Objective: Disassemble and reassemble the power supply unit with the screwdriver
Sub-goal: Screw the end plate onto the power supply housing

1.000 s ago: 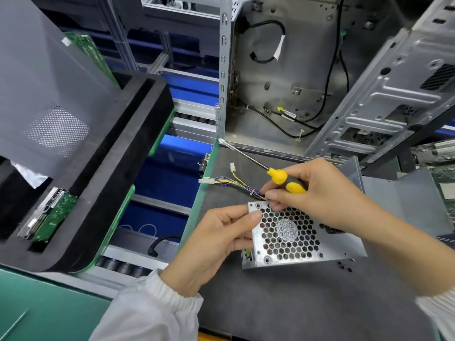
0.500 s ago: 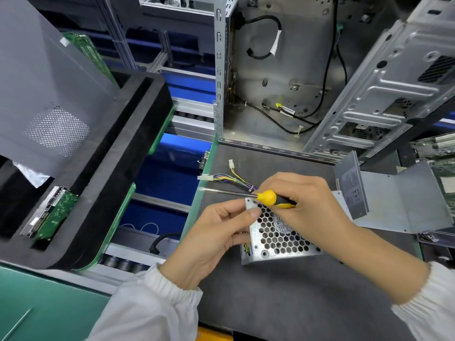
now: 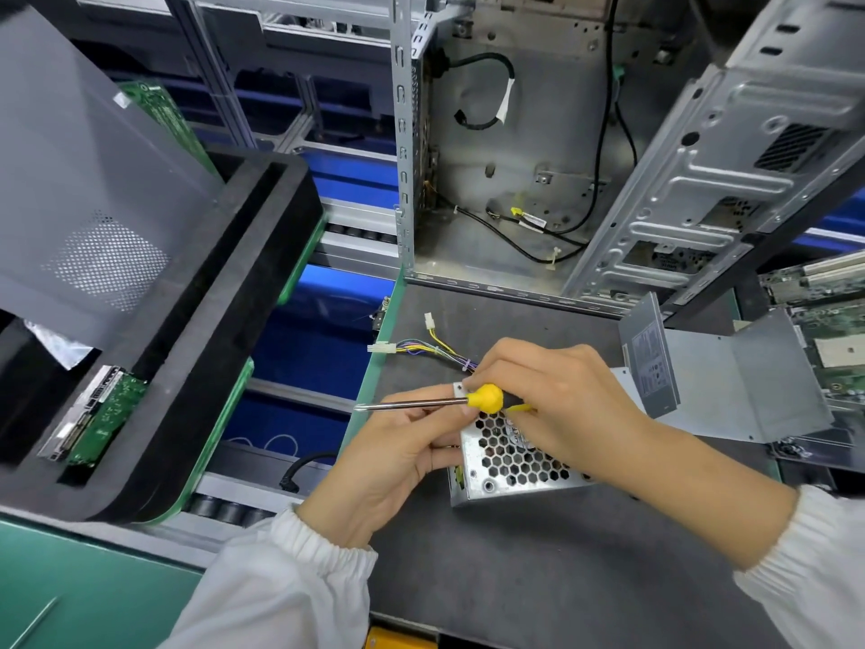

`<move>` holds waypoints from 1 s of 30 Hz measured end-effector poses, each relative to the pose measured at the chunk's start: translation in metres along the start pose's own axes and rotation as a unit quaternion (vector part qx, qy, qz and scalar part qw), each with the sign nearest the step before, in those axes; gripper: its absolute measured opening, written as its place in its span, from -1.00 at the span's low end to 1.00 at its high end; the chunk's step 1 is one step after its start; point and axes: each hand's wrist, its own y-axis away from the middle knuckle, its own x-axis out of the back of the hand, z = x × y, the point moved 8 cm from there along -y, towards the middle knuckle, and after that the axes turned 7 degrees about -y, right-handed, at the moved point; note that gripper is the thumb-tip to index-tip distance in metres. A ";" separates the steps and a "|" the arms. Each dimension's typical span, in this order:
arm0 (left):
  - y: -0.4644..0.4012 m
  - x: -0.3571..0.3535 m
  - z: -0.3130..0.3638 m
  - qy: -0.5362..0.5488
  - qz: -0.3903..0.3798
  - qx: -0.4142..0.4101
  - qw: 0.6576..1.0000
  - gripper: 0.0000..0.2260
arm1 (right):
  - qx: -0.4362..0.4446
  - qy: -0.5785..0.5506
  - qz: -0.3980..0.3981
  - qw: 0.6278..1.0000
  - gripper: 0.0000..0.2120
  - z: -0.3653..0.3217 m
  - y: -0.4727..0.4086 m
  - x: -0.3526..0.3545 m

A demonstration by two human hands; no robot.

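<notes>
PSU cover off, reassembly pending.
My right hand (image 3: 557, 405) grips the screwdriver (image 3: 484, 398); my left hand (image 3: 398, 442) pinches the power supply unit (image 3: 510, 466) (cover (image 3: 730, 381) lies beside).

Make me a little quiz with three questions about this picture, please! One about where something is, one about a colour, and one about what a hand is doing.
1. Where does the screwdriver's metal shaft point?
A. Toward the left
B. Straight up
C. Toward the right

2. What colour is the screwdriver's handle?
A. Red
B. Yellow
C. Blue

3. What is the right hand doing?
A. Resting flat on the mat
B. Gripping the screwdriver
C. Pulling a black cable

Answers:
1. A: the screwdriver lies almost level, its shaft tip out past the left hand, over the edge of the grey mat.
2. B: the handle's rounded end shows bright yellow beside the fingers.
3. B: the right hand curls round the handle, above the power supply unit with its honeycomb grille.
</notes>
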 end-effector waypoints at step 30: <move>0.002 -0.004 0.006 -0.007 -0.037 -0.006 0.999 -0.68 | -0.077 -0.026 -0.133 0.988 -0.76 0.010 -0.032 -0.004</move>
